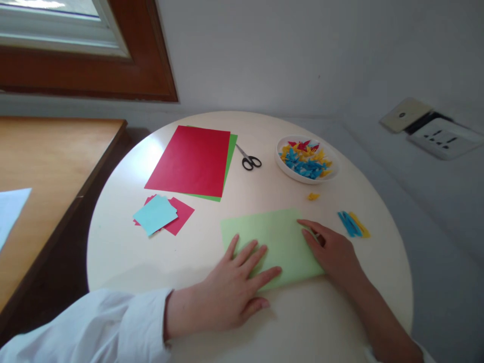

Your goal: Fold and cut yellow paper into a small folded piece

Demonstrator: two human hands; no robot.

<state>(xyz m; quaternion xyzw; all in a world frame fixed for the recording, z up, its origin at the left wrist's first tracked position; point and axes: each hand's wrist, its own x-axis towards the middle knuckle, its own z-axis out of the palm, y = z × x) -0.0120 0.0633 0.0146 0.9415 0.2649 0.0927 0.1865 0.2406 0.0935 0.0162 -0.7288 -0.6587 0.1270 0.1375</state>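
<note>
A light green sheet of paper [276,237] lies folded on the round white table [212,322] in front of me. My left hand [230,287] rests flat on its left part, fingers spread and open. At the sheet's right edge my right hand [333,252] presses down, fingers stretched out along the paper. Neither hand holds anything.
A large red sheet [191,160] lies over a green sheet [230,156] at the back. Small light blue [155,214] and red squares [181,214] sit left. Black scissors [248,159], a white bowl of coloured paper bits [305,159], a yellow scrap [313,196], blue and yellow strips [353,224]. A wooden desk [49,166] stands left.
</note>
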